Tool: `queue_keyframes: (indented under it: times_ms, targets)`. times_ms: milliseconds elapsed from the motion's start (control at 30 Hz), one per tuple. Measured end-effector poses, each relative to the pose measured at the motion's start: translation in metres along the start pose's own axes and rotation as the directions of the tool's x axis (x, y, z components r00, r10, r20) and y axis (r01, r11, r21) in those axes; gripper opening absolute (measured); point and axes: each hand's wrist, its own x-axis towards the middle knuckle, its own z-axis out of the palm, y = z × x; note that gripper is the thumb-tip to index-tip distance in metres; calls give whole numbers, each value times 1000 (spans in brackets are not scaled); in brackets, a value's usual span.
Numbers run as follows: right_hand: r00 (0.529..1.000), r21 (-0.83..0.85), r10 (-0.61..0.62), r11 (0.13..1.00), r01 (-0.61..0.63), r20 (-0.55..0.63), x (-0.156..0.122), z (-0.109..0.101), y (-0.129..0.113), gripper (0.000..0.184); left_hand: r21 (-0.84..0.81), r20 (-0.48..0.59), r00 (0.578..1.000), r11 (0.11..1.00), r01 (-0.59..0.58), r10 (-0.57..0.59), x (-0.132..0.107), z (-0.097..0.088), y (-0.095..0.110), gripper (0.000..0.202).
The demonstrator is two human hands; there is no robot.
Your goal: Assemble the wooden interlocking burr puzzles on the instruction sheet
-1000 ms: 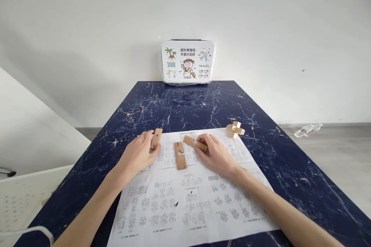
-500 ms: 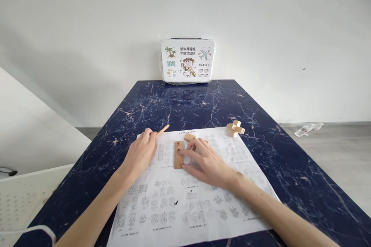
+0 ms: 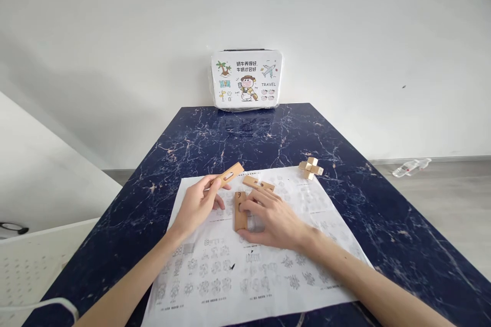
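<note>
My left hand (image 3: 197, 203) pinches a slotted wooden piece (image 3: 235, 169) between its fingers, over the printed sheet (image 3: 215, 311) on the counter (image 3: 249, 145). My right hand (image 3: 275, 215) touches a marked piece (image 3: 240, 222) on this sheet; whether its fingers grip, I cannot tell. Behind lies a third piece (image 3: 251, 182).

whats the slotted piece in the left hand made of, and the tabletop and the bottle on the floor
Slotted piece: probably wood, smooth and matte, by its warm light-brown colour. Tabletop: glossy, reflective, dark blue with pale veins; stone or printed laminate, can't tell. Bottle: likely clear plastic, as it looks see-through.
</note>
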Motion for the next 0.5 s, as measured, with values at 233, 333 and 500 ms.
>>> queue_keyframes:
  times_ms: [233,333,500]
  targets:
    - [997,-1,67,998,-67,-24,-1,-3,4,26,-96,-38,999,995,27,-31,0,4,3,41]
    - [997,-36,73,997,-72,10,-1,1,2,47,-73,-60,998,997,24,-28,0,5,4,39]
    - [997,-23,70,997,-70,30,0,4,-1,35,-57,-53,998,998,17,-20,1,7,-1,39]
